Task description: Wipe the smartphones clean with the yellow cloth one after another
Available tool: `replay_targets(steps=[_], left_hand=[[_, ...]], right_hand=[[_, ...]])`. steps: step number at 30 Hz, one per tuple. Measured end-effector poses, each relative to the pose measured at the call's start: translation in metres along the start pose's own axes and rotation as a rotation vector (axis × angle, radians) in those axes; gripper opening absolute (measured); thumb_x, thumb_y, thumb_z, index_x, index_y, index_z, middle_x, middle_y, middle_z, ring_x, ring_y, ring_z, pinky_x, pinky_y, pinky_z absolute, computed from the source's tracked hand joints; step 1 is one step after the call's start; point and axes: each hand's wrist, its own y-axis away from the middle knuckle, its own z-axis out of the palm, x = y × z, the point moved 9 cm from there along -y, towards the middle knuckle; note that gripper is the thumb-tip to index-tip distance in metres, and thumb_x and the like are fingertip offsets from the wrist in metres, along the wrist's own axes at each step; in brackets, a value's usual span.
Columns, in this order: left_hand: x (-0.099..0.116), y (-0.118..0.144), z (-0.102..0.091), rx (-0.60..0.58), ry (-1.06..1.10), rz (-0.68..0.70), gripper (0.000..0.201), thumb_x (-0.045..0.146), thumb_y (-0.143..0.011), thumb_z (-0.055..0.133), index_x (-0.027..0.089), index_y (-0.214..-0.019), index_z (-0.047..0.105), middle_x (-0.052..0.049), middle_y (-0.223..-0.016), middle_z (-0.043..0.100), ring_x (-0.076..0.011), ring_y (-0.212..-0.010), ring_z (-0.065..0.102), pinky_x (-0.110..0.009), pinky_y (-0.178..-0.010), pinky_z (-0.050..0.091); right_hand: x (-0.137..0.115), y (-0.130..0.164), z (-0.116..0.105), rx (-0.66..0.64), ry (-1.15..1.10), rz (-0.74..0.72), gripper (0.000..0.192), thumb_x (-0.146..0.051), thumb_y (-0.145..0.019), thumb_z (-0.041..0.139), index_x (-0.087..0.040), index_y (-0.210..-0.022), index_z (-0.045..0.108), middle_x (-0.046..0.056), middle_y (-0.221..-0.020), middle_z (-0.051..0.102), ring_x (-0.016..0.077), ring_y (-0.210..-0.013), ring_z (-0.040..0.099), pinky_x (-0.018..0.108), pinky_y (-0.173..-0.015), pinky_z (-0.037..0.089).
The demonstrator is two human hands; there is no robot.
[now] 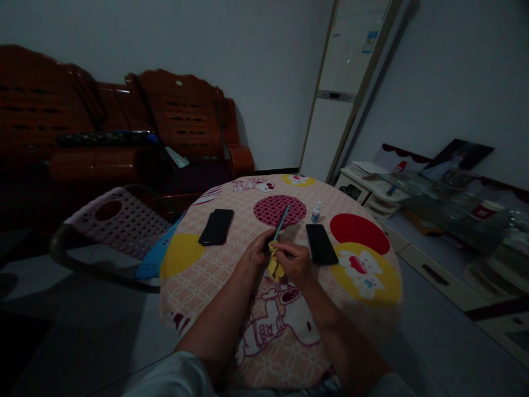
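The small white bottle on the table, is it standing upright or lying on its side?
Upright. The small white bottle stands on its base with its blue cap on top, on the patterned tablecloth, beside the right black phone.

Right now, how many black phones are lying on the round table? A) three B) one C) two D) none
C: one phone lies left of the hands and another phone lies right of them, both flat on the table.

Yellow thing (274, 268) – half hidden by hands, too small to identify
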Motion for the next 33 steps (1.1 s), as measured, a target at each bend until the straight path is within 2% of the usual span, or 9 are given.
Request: replay_targets(steps=[3, 7, 13, 16, 19, 22, 24, 28, 33], left_hand=[[-0.003, -0.002, -0.001, 0.007, 0.061, -0.044, 0.024, 0.023, -0.087, 0.053, 0.015, -0.104, 0.067, 0.001, -0.051, 0.061, -0.0113, -0.042, 0.053, -0.023, -0.057, 0.047], [-0.003, -0.001, -0.007, 0.090, 0.154, -0.059, 0.020, 0.023, -0.086, 0.053, 0.011, -0.095, 0.067, -0.002, -0.053, 0.063, -0.0134, -0.045, 0.057, -0.025, -0.059, 0.050], [0.020, 0.004, -0.010, 0.149, 0.262, 0.111, 0.026, 0.027, -0.091, 0.046, 0.011, -0.096, 0.065, -0.006, -0.068, 0.069, -0.0155, -0.060, 0.065, -0.026, -0.067, 0.053], [0.031, 0.008, -0.003, 0.092, 0.295, 0.195, 0.038, 0.038, -0.093, 0.042, 0.009, -0.105, 0.064, -0.009, -0.081, 0.071, -0.0183, -0.073, 0.068, -0.030, -0.075, 0.054], [0.030, 0.009, 0.010, -0.025, 0.288, 0.184, 0.062, 0.059, -0.089, 0.037, 0.007, -0.110, 0.062, -0.016, -0.095, 0.070, -0.0242, -0.089, 0.067, -0.038, -0.082, 0.052], [0.026, 0.010, 0.016, -0.047, 0.254, 0.168, 0.075, 0.071, -0.082, 0.033, 0.007, -0.106, 0.064, -0.018, -0.095, 0.069, -0.0261, -0.089, 0.066, -0.039, -0.081, 0.052], [0.022, 0.011, 0.018, -0.031, 0.220, 0.142, 0.072, 0.070, -0.083, 0.034, 0.008, -0.101, 0.066, -0.016, -0.090, 0.070, -0.0236, -0.081, 0.067, -0.036, -0.076, 0.053], [0.006, 0.007, 0.025, -0.038, 0.201, 0.034, 0.050, 0.054, -0.088, 0.044, 0.009, -0.086, 0.066, -0.010, -0.075, 0.069, -0.0171, -0.064, 0.064, -0.028, -0.065, 0.053], [-0.012, 0.001, 0.024, -0.011, 0.190, -0.008, 0.031, 0.042, -0.080, 0.059, 0.016, -0.065, 0.058, -0.001, -0.054, 0.059, -0.0106, -0.044, 0.053, -0.021, -0.048, 0.046]], right_hand=[[-0.006, 0.000, 0.006, -0.031, -0.011, -0.013, 0.022, -0.015, -0.076, 0.056, -0.022, -0.086, 0.075, 0.003, -0.081, 0.073, 0.0154, -0.071, 0.068, 0.024, -0.064, 0.055], [-0.004, -0.001, 0.002, -0.023, -0.004, -0.022, 0.022, -0.016, -0.075, 0.056, -0.022, -0.086, 0.075, 0.003, -0.081, 0.074, 0.0160, -0.072, 0.069, 0.025, -0.066, 0.055], [0.021, -0.005, -0.017, 0.060, 0.095, 0.051, 0.024, -0.016, -0.074, 0.055, -0.021, -0.086, 0.075, 0.003, -0.083, 0.074, 0.0170, -0.071, 0.069, 0.026, -0.064, 0.055], [0.028, -0.005, -0.019, 0.067, 0.090, 0.064, 0.025, -0.017, -0.074, 0.054, -0.020, -0.086, 0.075, 0.003, -0.084, 0.074, 0.0171, -0.071, 0.069, 0.026, -0.064, 0.055], [0.029, -0.005, -0.019, 0.072, 0.099, 0.069, 0.025, -0.016, -0.074, 0.055, -0.021, -0.087, 0.075, 0.004, -0.085, 0.074, 0.0174, -0.073, 0.069, 0.026, -0.065, 0.055], [0.030, -0.005, -0.021, 0.100, 0.107, 0.072, 0.025, -0.015, -0.074, 0.055, -0.021, -0.088, 0.075, 0.004, -0.084, 0.074, 0.0171, -0.072, 0.069, 0.026, -0.064, 0.055], [0.030, -0.005, -0.024, 0.127, 0.101, 0.065, 0.025, -0.015, -0.075, 0.055, -0.021, -0.089, 0.075, 0.004, -0.084, 0.074, 0.0166, -0.071, 0.068, 0.025, -0.063, 0.054], [0.031, -0.005, -0.029, 0.172, 0.099, 0.057, 0.024, -0.016, -0.076, 0.055, -0.020, -0.089, 0.075, 0.004, -0.085, 0.074, 0.0162, -0.071, 0.068, 0.025, -0.063, 0.054], [0.031, -0.005, -0.034, 0.201, 0.114, 0.037, 0.023, -0.017, -0.078, 0.055, -0.019, -0.091, 0.074, 0.004, -0.085, 0.073, 0.0164, -0.073, 0.068, 0.026, -0.066, 0.054]])
